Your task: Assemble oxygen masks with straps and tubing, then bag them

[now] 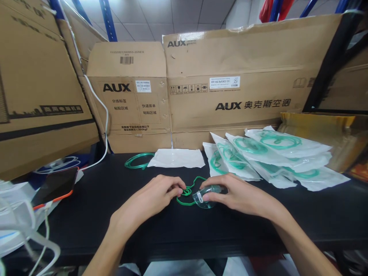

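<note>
My right hand [227,191] is closed around a clear plastic oxygen mask [207,203], low over the black tabletop. A green elastic strap [186,203] runs from the mask toward the left, part of it gathered in small loops. At those loops, the fingers of my left hand [168,189] are pinched on the strap. Beyond my hands lies a flat white pouch [176,158], and a coil of green tubing [138,161] touches its left end.
Several white pouches with clear fronts and green tubing inside [267,147] are piled at the right. A phone [56,186] with cables lies at the left. AUX cardboard panels [241,65] stand along the back of the black table [161,234].
</note>
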### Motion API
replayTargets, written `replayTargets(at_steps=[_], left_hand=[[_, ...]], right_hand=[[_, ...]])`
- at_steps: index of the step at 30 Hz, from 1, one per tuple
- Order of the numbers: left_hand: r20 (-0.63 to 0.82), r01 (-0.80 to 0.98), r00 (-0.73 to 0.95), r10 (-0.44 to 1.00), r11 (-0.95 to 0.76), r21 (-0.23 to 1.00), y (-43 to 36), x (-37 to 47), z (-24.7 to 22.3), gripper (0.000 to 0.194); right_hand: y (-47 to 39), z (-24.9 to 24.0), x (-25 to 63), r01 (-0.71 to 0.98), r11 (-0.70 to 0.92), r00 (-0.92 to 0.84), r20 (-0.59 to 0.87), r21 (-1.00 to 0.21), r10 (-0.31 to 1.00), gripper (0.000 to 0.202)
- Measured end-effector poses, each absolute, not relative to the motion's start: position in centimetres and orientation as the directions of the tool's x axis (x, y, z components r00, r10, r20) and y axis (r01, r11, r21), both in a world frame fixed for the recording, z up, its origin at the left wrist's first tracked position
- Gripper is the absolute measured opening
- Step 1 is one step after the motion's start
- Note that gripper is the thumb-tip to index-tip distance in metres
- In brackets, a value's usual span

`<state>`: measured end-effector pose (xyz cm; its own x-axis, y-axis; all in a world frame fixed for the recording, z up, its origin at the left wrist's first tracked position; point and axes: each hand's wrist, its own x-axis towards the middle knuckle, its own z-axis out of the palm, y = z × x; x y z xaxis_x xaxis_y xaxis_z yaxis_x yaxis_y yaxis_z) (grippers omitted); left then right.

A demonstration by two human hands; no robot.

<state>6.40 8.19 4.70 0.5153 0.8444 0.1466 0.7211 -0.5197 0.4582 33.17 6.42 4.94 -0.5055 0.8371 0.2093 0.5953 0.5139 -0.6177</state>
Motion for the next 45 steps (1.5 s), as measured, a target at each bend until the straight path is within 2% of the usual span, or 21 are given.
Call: replayTargets(at_steps=[5, 13, 19, 26, 35, 39, 42, 45], left_hand=[[0.201, 0.705, 0.567, 0.799, -0.597, 0.383, 9.3, 6.2, 3.4, 0.021], [0.153, 0.725, 0.547, 0.823, -0.557, 0.404, 9.5, 7.0, 2.6, 0.013], [0.195, 0.594, 0.597, 0.778, -0.592, 0.545, 8.7, 7.6, 4.3, 0.017], [0.249, 0.380, 0.539, 0.805, -0.496, 0.781, 8.3, 7.4, 5.9, 0.024], [0.137, 0.459, 0.492, 0.860, -0.390, 0.799, 9.1, 6.4, 5.9, 0.029], [0.192, 0.475, 0.479, 0.857, -0.437, 0.764, 9.1, 6.1, 6.2, 0.026], [0.236, 0.448, 0.477, 0.847, -0.465, 0.764, 9.2, 6.1, 6.2, 0.025], [0.258, 0.413, 0.481, 0.838, -0.476, 0.777, 9.2, 6.4, 6.1, 0.023]], right_hand=[[6.4, 5.3, 33.1, 0.581, 0.518, -0.532, 0.189, -0.628, 0.825, 0.030], [6.7, 3.7, 32.5, 0.584, 0.544, -0.569, 0.174, -0.603, 0.804, 0.029], [6.5, 3.8, 32.5, 0.673, 0.451, -0.507, 0.078, -0.587, 0.858, 0.032], [6.8, 3.3, 32.7, 0.709, 0.425, -0.470, 0.072, -0.563, 0.880, 0.040], [7.2, 3.3, 33.1, 0.720, 0.414, -0.454, 0.072, -0.556, 0.888, 0.042], [7.1, 3.8, 33.2, 0.689, 0.440, -0.448, 0.139, -0.576, 0.883, 0.038], [6.7, 4.8, 32.8, 0.592, 0.504, -0.467, 0.242, -0.628, 0.850, 0.030], [6.1, 5.6, 32.3, 0.473, 0.519, -0.483, 0.283, -0.712, 0.828, 0.023]])
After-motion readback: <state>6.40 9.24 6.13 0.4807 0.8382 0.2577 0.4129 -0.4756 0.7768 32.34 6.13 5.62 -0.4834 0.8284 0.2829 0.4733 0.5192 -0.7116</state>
